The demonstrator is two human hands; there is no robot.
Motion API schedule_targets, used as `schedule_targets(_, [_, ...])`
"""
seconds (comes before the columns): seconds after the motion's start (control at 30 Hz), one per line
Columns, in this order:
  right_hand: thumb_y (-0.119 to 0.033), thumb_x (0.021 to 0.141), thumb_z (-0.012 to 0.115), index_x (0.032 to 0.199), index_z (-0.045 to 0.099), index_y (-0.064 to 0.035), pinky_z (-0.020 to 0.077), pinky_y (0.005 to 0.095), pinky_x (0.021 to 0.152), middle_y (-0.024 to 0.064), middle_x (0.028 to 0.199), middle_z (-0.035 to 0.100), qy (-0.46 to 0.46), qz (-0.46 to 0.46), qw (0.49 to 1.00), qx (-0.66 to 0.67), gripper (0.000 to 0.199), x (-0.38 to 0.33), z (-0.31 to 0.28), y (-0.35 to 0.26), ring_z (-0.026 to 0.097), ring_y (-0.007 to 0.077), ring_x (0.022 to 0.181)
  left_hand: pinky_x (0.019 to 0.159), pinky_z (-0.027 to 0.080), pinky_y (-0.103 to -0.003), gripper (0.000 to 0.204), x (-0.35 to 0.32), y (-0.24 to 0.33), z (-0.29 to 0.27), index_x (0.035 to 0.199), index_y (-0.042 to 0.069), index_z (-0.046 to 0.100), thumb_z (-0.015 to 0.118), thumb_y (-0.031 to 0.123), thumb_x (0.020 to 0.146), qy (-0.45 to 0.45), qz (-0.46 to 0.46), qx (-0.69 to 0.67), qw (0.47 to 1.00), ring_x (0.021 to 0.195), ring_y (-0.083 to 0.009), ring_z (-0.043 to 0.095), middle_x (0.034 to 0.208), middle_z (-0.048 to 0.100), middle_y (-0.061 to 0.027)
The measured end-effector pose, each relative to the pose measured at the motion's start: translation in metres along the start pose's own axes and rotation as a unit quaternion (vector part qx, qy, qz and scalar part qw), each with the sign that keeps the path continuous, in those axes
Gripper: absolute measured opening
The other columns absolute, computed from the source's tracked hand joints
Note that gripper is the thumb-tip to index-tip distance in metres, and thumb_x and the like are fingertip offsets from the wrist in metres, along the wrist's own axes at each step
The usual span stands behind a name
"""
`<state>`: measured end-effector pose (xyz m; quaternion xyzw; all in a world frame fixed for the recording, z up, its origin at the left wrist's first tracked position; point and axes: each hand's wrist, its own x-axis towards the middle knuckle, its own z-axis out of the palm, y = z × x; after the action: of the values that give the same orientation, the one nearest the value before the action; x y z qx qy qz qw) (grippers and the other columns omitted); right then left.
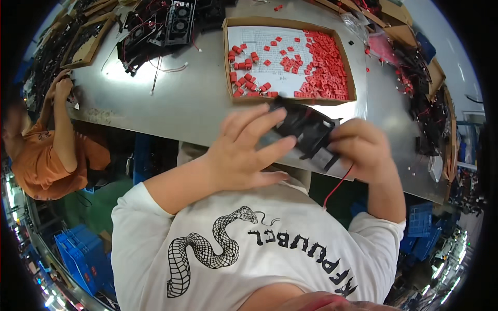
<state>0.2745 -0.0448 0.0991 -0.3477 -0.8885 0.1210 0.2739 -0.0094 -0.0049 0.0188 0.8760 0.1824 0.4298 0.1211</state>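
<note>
A black plastic housing (307, 129) with a red wire trailing from it is held over the table's near edge, tilted and slightly blurred. My right hand (363, 150) grips its right end with curled fingers. On the other side, my left hand (246, 147) has its fingers spread, the fingertips at the housing's left end; whether they press on it I cannot tell. Just beyond the housing lies a shallow cardboard tray (290, 22), holding many flat red square pieces (327, 67) on the right and red cylindrical parts (249, 80) on the left, over a printed sheet.
Black fan units (179, 23) with loose wires lie at the back left of the metal table (202, 83). More black parts (433, 124) line the right side. A person in orange (52, 150) works at the left edge. Blue crates (83, 256) stand on the floor.
</note>
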Motion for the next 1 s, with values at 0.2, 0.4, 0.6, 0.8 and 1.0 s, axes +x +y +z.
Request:
schedule_targets(0.2, [-0.002, 0.073, 0.078, 0.086, 0.069, -0.0028, 0.0551, 0.0376, 0.067, 0.0124, 0.095, 0.070, -0.046, -0.033, 0.978, 0.202, 0.015, 0.015, 0.031, -0.024, 0.069, 0.0297, 0.079, 0.097, 0.048, -0.045, 0.078, 0.004, 0.003, -0.030, 0.137, 0.008, 0.051, 0.084, 0.014, 0.066, -0.249, -0.130, -0.156, 0.947, 0.118, -0.0360, 0.059, 0.132, 0.057, -0.0170])
schedule_targets(0.4, [-0.018, 0.095, 0.060, 0.077, 0.066, -0.0002, 0.0523, 0.0343, 0.057, 0.0149, 0.082, 0.068, -0.015, 0.033, 0.914, 0.404, 0.026, 0.029, 0.066, -0.024, 0.063, 0.0234, 0.063, 0.095, 0.049, -0.044, 0.065, -0.028, 0.001, -0.026, 0.127, 0.003, 0.051, 0.079, 0.007, 0.069, -0.262, -0.123, -0.308, 0.906, 0.111, -0.0397, 0.062, 0.131, 0.057, -0.0186])
schedule_targets(0.6, [-0.030, 0.104, 0.055, 0.076, 0.063, 0.0024, 0.0463, 0.0287, 0.058, 0.0064, 0.071, 0.061, 0.015, 0.486, 0.820, 0.301, 0.044, 0.075, 0.073, -0.019, 0.058, 0.0139, 0.063, 0.095, 0.049, -0.044, 0.069, -0.032, 0.017, -0.035, 0.131, 0.005, 0.049, 0.078, 0.005, 0.068, -0.374, -0.266, -0.272, 0.846, 0.113, -0.0407, 0.060, 0.134, 0.055, -0.0198])
schedule_targets(0.8, [-0.032, 0.101, 0.063, 0.095, 0.069, 0.0028, 0.0484, 0.0307, 0.069, 0.0038, 0.074, 0.065, -0.062, 0.318, 0.925, 0.197, 0.036, 0.100, 0.104, -0.011, 0.058, 0.0122, 0.071, 0.099, 0.048, -0.043, 0.086, -0.031, 0.014, -0.027, 0.140, 0.009, 0.051, 0.077, -0.001, 0.059, -0.158, -0.044, -0.272, 0.948, 0.116, -0.0397, 0.057, 0.131, 0.054, -0.0184])
schedule_targets(1.0, [-0.027, 0.094, 0.067, 0.095, 0.070, 0.0023, 0.0506, 0.0366, 0.067, 0.0119, 0.075, 0.067, -0.089, 0.359, 0.929, -0.023, 0.030, 0.116, 0.072, 0.036, 0.061, 0.0206, 0.068, 0.102, 0.048, -0.044, 0.092, -0.031, 0.011, -0.040, 0.144, 0.013, 0.051, 0.073, -0.009, 0.057, -0.286, -0.166, -0.282, 0.901, 0.119, -0.0406, 0.054, 0.132, 0.047, -0.0186])
